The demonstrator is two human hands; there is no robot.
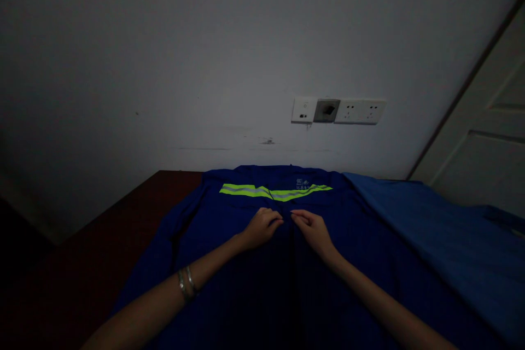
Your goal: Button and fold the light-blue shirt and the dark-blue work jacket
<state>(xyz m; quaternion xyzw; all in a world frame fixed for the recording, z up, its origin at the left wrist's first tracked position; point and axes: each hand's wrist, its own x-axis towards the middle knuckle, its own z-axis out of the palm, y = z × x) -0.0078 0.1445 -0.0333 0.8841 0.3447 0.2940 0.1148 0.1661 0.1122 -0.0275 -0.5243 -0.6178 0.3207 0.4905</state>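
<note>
A dark blue work jacket (336,213) lies spread out, its collar end toward the wall. A yellow-green and grey reflective stripe (241,191) crosses its chest, with small pale print above the stripe on the right. Just below the stripe, my left hand (261,227) pinches the fabric by the front opening, fingers closed. Across a small gap, my right hand (314,231) has thumb and fingertips pressed together on the opposite side of the opening. Dim light hides whether a button or zip is between the fingertips. Two silver bangles (186,283) circle my left wrist.
Under the jacket is a dark reddish-brown table (118,229), its far edge along a pale wall (164,54). Lighter blue cloth (430,229) lies to the right. Sockets and switches (356,111) are set in the wall. A panelled door (484,136) stands at the right.
</note>
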